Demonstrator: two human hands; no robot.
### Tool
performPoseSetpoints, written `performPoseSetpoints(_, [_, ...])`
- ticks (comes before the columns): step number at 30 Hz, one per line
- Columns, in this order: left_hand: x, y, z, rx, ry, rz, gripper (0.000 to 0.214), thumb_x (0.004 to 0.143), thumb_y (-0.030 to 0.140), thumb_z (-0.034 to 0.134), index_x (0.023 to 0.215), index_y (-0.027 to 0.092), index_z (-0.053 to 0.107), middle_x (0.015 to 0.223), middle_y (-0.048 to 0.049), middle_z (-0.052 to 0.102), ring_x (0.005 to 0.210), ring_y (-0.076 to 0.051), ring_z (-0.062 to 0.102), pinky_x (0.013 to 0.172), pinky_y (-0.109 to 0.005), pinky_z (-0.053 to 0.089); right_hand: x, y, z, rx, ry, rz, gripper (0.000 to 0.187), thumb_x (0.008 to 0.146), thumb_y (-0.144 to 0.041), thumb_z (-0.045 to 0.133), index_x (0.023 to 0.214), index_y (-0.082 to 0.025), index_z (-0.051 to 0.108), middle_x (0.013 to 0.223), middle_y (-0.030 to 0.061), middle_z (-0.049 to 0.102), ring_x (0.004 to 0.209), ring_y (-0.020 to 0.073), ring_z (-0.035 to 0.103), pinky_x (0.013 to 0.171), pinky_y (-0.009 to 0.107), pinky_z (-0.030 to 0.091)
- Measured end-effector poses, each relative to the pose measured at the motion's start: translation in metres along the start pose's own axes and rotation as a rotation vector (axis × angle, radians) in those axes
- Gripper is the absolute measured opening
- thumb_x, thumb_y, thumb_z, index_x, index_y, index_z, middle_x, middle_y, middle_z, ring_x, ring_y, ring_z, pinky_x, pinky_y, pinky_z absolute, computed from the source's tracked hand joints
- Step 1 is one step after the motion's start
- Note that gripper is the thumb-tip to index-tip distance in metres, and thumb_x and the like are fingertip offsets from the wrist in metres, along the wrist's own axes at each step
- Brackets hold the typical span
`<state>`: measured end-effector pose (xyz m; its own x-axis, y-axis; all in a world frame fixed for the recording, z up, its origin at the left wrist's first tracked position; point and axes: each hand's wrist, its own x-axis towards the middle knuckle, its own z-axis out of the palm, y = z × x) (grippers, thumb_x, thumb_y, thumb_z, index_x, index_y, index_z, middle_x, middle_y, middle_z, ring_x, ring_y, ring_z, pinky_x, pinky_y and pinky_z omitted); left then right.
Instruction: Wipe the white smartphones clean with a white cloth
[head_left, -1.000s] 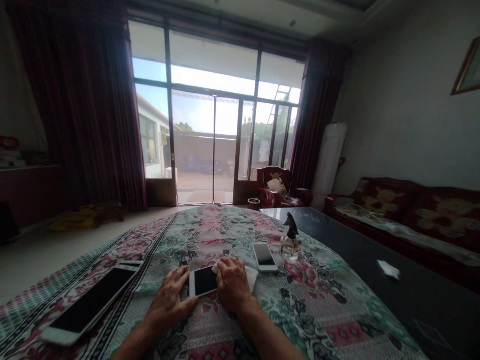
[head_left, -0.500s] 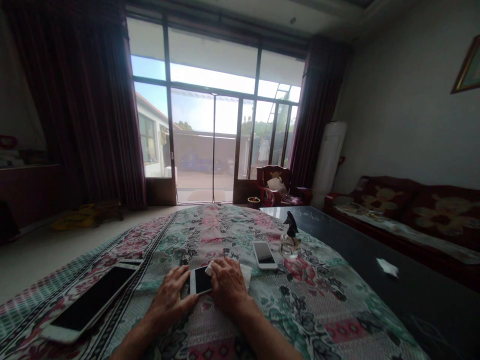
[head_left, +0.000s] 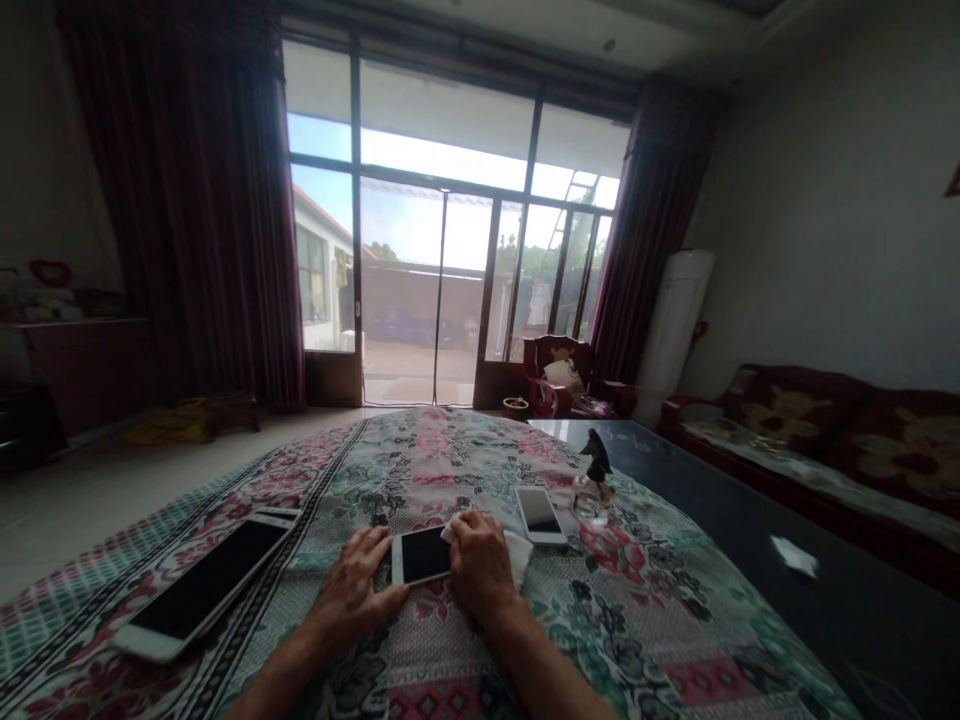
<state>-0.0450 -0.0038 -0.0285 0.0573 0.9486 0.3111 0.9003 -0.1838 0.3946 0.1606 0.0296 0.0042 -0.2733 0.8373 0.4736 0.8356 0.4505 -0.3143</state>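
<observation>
A white smartphone with a dark screen [head_left: 421, 556] lies sideways on the flowered tablecloth [head_left: 420, 640]. My left hand [head_left: 357, 582] grips its left end, thumb at the near edge and fingers along the far side. At the other end, my right hand [head_left: 481, 562] is closed on a white cloth or tissue [head_left: 519, 556] and covers the phone's right end. Part of the cloth sticks out past the fingers, to the right. Just beyond lies a second white smartphone [head_left: 540, 516]. Beside it stands a clear bottle with a black spray head [head_left: 596, 480].
A large white tablet or phone [head_left: 206, 590] lies at the left, with another thin device [head_left: 277, 514] at its far end. To the right, a dark tabletop [head_left: 720, 540] holds a crumpled white tissue [head_left: 795, 556]. A sofa [head_left: 795, 410] stands beyond.
My right hand has slid with the cloth toward the phone's right end, so more of the dark screen shows. My left hand stays at the left end. The view has turned slightly left.
</observation>
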Motion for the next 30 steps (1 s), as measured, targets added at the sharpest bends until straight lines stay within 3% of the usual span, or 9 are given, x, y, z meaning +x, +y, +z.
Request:
performPoseSetpoints(7, [-0.001, 0.004, -0.002, -0.007, 0.021, 0.010, 0.060, 0.071, 0.036, 0.061, 0.126, 0.012, 0.059, 0.139, -0.0143, 0.053, 0.134, -0.033, 0.040, 0.112, -0.046, 0.034, -0.007, -0.021, 0.006, 0.159, -0.085, -0.207, 0.032, 0.088, -0.016, 0.045, 0.117, -0.020, 0.059, 0.125, 0.0042, 0.061, 0.118, 0.0204, 0.049, 0.105, 0.034, 0.028])
performPoseSetpoints(13, [-0.001, 0.003, -0.001, -0.029, 0.063, 0.025, 0.056, 0.070, 0.036, 0.063, 0.122, 0.016, 0.062, 0.136, -0.0127, 0.056, 0.132, -0.033, 0.043, 0.111, -0.048, 0.035, -0.011, -0.030, 0.004, 0.214, -0.152, -0.324, 0.029, 0.091, -0.019, 0.044, 0.113, -0.027, 0.061, 0.127, -0.0001, 0.061, 0.117, 0.0176, 0.050, 0.103, 0.033, 0.030])
performPoseSetpoints(23, [-0.003, 0.008, -0.007, -0.018, -0.020, -0.015, 0.064, 0.072, 0.038, 0.060, 0.129, 0.010, 0.056, 0.142, -0.0152, 0.049, 0.137, -0.033, 0.036, 0.114, -0.046, 0.030, 0.000, -0.004, 0.001, 0.071, -0.025, -0.018, 0.029, 0.081, -0.013, 0.049, 0.099, -0.022, 0.070, 0.118, 0.0027, 0.066, 0.114, 0.0196, 0.054, 0.102, 0.033, 0.031])
performPoseSetpoints(30, [-0.004, 0.011, -0.010, -0.036, -0.019, -0.031, 0.063, 0.072, 0.039, 0.059, 0.129, 0.013, 0.056, 0.143, -0.0127, 0.048, 0.138, -0.032, 0.034, 0.113, -0.045, 0.029, 0.006, 0.018, -0.003, -0.047, 0.028, 0.132, 0.028, 0.082, -0.013, 0.046, 0.095, -0.020, 0.070, 0.114, 0.0064, 0.068, 0.109, 0.0202, 0.057, 0.099, 0.032, 0.034])
